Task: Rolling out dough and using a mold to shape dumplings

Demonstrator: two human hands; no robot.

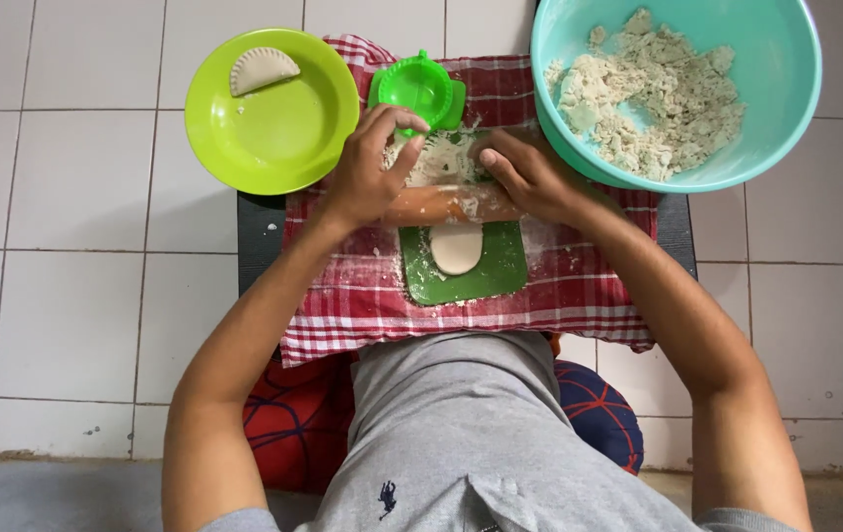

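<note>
My left hand [372, 167] and my right hand [530, 177] both press on a wooden rolling pin [446, 204] that lies across a floury green board [461, 271]. A flattened oval of pale dough [456, 248] sticks out from under the pin toward me. Just beyond my left fingers stands a green round dumpling press [417, 87]. A folded half-moon dumpling [262, 69] lies in the lime green plate [273, 148] at the far left.
A turquoise bowl [786, 69] at the far right holds crumbly pale dough [653, 94]. A red and white checked cloth [362, 286] covers a small dark stand on a white tiled floor [67, 197]. My grey shirt and patterned shorts fill the near edge.
</note>
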